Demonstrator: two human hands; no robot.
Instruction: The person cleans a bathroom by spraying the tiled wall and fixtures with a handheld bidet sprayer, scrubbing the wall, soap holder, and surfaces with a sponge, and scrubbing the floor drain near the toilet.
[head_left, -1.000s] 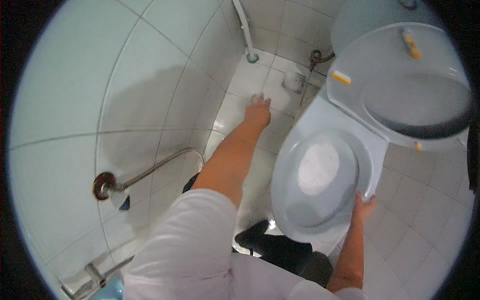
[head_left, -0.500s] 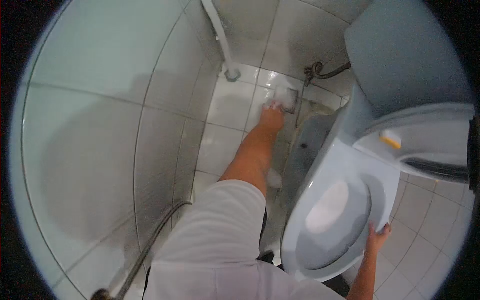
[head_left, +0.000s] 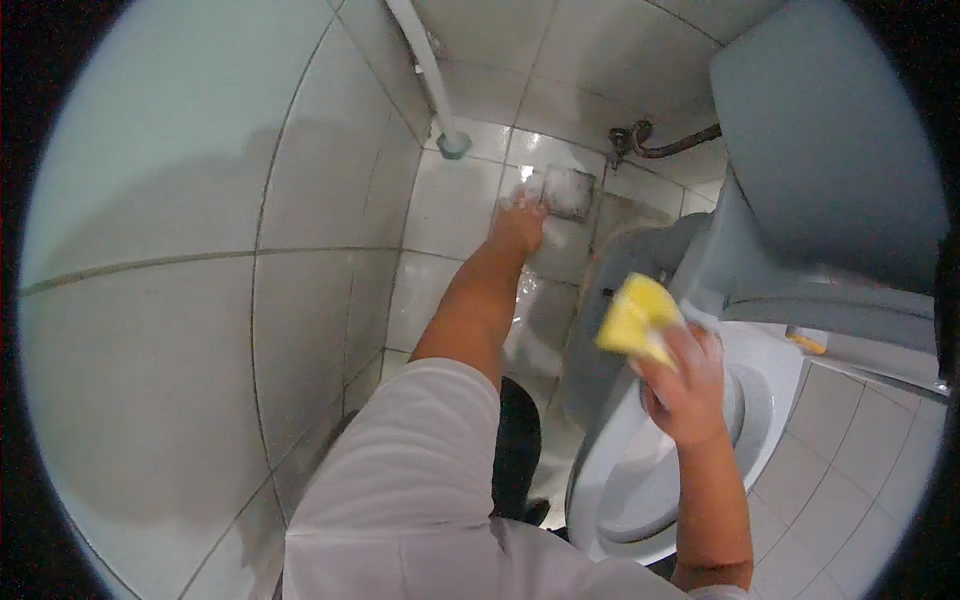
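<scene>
My right hand [head_left: 685, 385] is closed on a yellow sponge [head_left: 638, 318], which hangs above the near side of the white toilet bowl [head_left: 590, 490]. Both the sponge and the fingertips are a little blurred. My left hand [head_left: 518, 228] reaches down to the wet tiled floor [head_left: 455, 205], just left of a square drain cover [head_left: 568, 193]. Whitish suds and glare surround its fingertips, so I cannot tell how the fingers are set or whether they hold anything.
A white pipe [head_left: 428, 75] runs down the corner into the floor. The raised toilet seat and lid [head_left: 840, 315] lean against the grey cistern [head_left: 820, 130]. A metal valve with a hose [head_left: 660, 145] sticks out from the back wall. Tiled wall [head_left: 160, 350] rises on the left.
My right hand has come off the toilet's right rim and up over the bowl, and the yellow sponge now shows in it. My left hand has shifted slightly left, away from the drain cover.
</scene>
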